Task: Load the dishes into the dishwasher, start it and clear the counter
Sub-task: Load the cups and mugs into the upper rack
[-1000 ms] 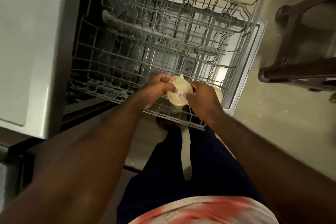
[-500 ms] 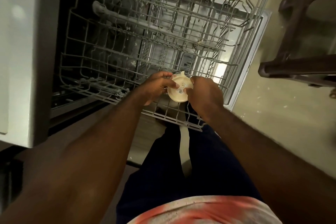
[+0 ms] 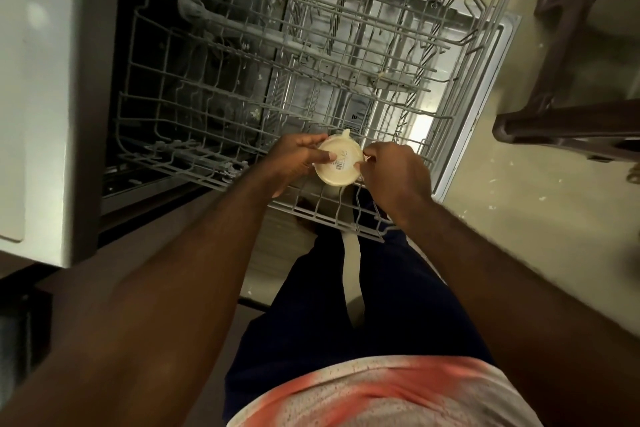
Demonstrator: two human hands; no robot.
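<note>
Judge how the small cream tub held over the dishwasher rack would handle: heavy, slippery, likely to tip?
Probably light: the left hand and right hand merely pinch the tub at its edges. It looks like smooth plastic, so perhaps slippery when wet. Being round and small, it may tip or slip between the widely spaced wires of the rack.

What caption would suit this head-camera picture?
Left hand and right hand hold a round cream container over the pulled-out dishwasher rack.

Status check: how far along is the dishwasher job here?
Done: the dishwasher stands open with its wire rack pulled out. In hand: left hand and right hand grip a cream container over the rack's front. Left: no dishes show in the rack yet; loading and starting remain; counter unseen.
</note>
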